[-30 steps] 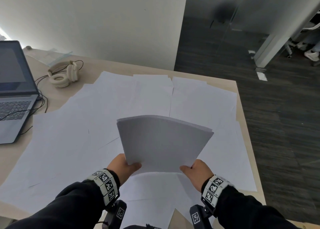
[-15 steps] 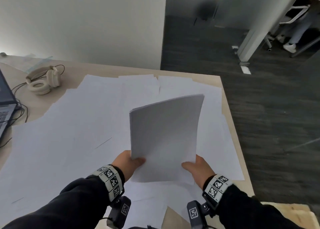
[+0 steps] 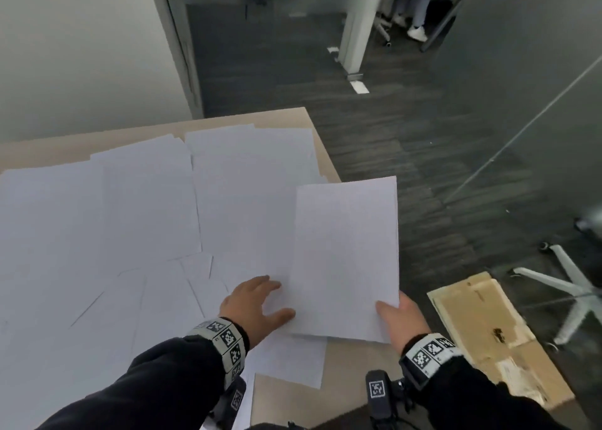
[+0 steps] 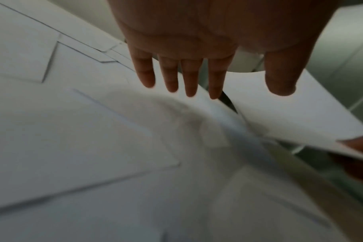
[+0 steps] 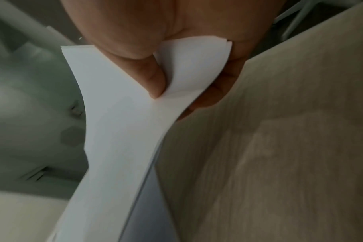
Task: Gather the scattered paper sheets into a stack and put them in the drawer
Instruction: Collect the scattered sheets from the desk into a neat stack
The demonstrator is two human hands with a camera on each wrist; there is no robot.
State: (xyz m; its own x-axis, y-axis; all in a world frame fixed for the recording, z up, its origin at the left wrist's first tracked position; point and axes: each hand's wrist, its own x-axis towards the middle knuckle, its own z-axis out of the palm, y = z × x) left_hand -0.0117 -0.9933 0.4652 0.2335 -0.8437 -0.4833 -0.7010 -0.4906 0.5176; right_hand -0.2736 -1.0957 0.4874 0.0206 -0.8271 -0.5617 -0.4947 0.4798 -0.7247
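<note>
Pinching the near right corner of a paper stack (image 3: 345, 260), the right hand (image 3: 402, 320) is holding it with its long axis pointing away, overhanging the desk's (image 3: 290, 118) right edge above open floor. The left hand (image 3: 252, 306) is hovering released over scattered sheets (image 3: 130, 221) beside the stack.

Left wrist: the fingers (image 4: 169, 73) are hanging straight, gripping nothing.

Right wrist: the thumb (image 5: 153, 77) is pressing the bent stack (image 5: 118, 131) against fingers beneath.
</note>
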